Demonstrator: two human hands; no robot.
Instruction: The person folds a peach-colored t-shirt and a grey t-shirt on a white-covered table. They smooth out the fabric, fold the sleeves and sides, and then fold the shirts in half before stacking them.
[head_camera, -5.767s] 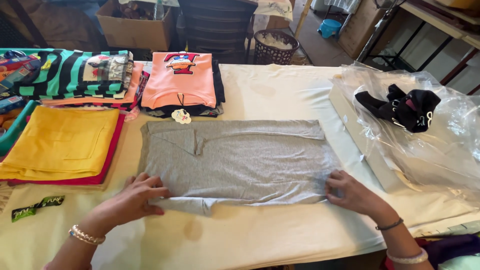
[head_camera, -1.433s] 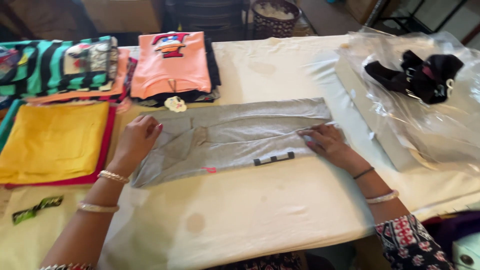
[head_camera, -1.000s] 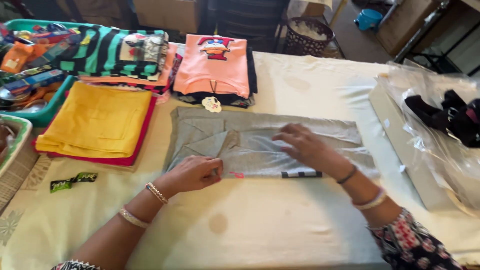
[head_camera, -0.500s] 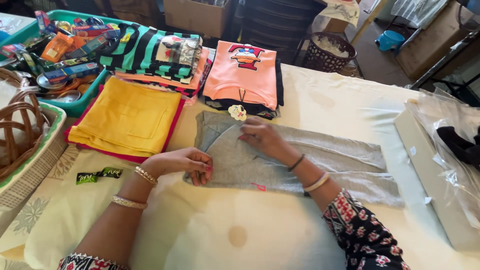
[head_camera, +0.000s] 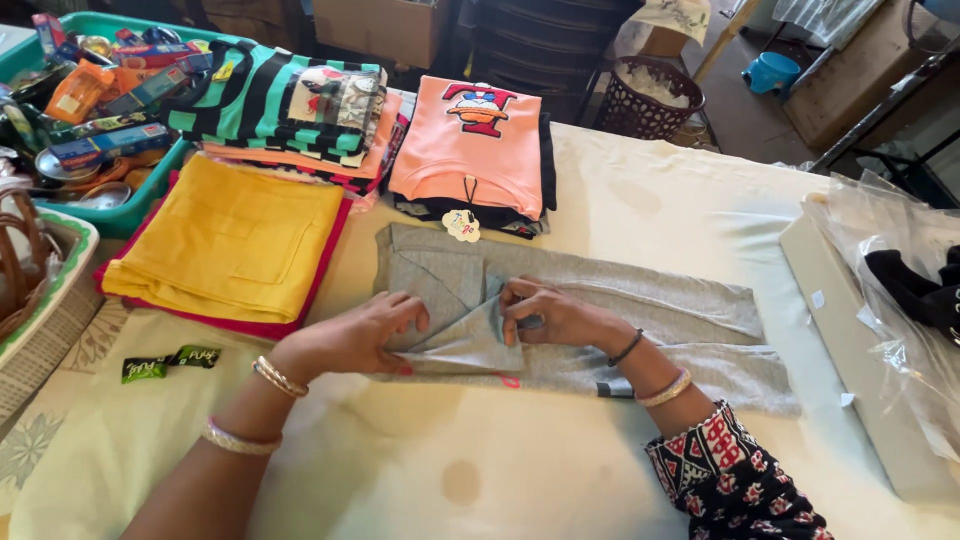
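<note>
At 9 o'clock a basket (head_camera: 30, 290) sits at the table (head_camera: 640, 200) edge, with a green tray (head_camera: 130, 215) of packets behind it. A yellow shirt (head_camera: 225, 240) lies folded at 10 o'clock, a striped stack (head_camera: 270, 100) beyond it. The left hand (head_camera: 355, 335), fingers partly curled, presses and pinches a folded flap of the grey shirt (head_camera: 640, 310), which lies flat at the table's centre. The right hand (head_camera: 550, 312), at 12 o'clock of that flap, grips the same fold with bent fingers. A pink shirt (head_camera: 470, 150) lies at 12 o'clock; plastic bags (head_camera: 900, 290) at 3 o'clock.
</note>
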